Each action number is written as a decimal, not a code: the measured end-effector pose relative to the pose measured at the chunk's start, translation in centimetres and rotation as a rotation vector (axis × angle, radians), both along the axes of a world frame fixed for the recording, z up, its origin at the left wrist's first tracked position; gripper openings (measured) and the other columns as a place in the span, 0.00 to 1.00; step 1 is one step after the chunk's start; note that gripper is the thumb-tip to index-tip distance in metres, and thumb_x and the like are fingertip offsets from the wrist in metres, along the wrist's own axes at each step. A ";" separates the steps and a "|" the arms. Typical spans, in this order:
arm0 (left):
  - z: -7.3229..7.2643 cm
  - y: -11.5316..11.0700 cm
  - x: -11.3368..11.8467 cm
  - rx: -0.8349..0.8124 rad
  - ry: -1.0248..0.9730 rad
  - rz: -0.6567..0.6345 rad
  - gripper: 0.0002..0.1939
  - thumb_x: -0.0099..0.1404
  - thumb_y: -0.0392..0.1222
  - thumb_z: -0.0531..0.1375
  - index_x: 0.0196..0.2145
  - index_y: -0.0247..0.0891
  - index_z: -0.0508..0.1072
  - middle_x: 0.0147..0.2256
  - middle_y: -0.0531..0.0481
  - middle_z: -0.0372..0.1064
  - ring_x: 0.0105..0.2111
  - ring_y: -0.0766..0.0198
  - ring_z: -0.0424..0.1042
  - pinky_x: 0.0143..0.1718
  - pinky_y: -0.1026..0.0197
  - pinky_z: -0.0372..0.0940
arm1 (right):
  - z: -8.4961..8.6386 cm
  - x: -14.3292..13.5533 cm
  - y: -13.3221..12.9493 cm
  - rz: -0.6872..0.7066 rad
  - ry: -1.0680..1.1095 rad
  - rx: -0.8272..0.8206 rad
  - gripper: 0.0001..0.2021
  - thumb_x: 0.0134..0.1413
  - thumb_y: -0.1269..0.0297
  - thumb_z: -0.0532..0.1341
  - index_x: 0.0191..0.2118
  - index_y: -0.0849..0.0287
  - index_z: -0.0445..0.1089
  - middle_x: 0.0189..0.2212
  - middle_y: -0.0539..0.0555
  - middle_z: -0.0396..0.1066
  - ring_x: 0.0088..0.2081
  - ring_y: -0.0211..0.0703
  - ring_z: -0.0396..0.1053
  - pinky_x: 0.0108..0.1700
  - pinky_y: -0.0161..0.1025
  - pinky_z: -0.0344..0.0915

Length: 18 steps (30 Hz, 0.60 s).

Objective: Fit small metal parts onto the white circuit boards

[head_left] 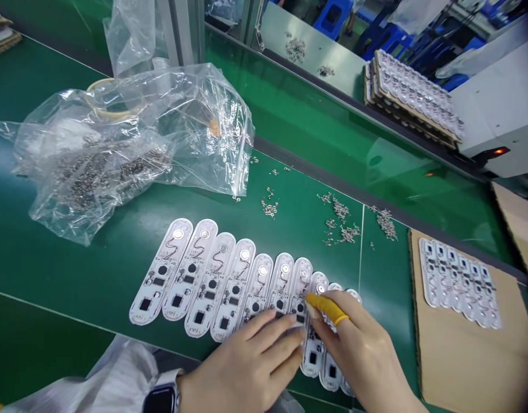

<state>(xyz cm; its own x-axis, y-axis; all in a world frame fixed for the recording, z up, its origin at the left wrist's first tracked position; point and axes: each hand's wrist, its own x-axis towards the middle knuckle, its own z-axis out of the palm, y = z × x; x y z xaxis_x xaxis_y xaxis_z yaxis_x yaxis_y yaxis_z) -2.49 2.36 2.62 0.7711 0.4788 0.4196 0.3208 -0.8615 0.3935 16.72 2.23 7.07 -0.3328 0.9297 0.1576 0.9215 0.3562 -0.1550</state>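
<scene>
The row of white circuit boards (154,275) lies along the near edge of the green counter (298,232). The left hand (250,364), fingers loosely spread, rests on them; the right hand (358,341) has thumb and forefinger nearly together at one, any grip hidden. Small metal parts (348,233) and a plastic bag (178,143) lie toward the far edge.

Blue stools (332,18) beyond green conveyor (315,126)

Bag (212,132): clear plastic, crinkled, glossy. Bench top (96,264): smooth green, low sheen. Sheet under boards at right (453,355): brown cardboard, matt. Frame post (184,34): grey metal, smooth. Sleeve (96,384): thin cloth, wrinkled
</scene>
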 end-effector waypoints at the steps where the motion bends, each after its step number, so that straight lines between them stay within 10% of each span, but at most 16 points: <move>1: 0.0 0.1 0.0 0.001 -0.002 0.001 0.14 0.72 0.35 0.49 0.47 0.35 0.73 0.52 0.51 0.68 0.54 0.58 0.64 0.59 0.53 0.54 | 0.0 0.0 -0.1 0.003 -0.018 -0.007 0.15 0.64 0.72 0.49 0.27 0.62 0.66 0.28 0.59 0.69 0.27 0.42 0.65 0.24 0.36 0.63; 18: -0.4 -0.2 0.1 0.028 -0.018 0.010 0.12 0.71 0.34 0.51 0.47 0.34 0.72 0.52 0.50 0.68 0.54 0.58 0.64 0.61 0.53 0.51 | 0.4 -0.6 1.0 0.077 -0.142 0.057 0.23 0.65 0.71 0.46 0.20 0.61 0.66 0.20 0.55 0.66 0.20 0.40 0.62 0.19 0.35 0.57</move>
<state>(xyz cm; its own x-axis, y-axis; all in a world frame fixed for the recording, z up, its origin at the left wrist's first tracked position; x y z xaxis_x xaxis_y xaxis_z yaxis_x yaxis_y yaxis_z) -2.39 2.13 2.26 0.7587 0.4741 0.4468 0.3222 -0.8692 0.3752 16.07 3.19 7.43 -0.4254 0.8916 0.1553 0.9023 0.4310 -0.0026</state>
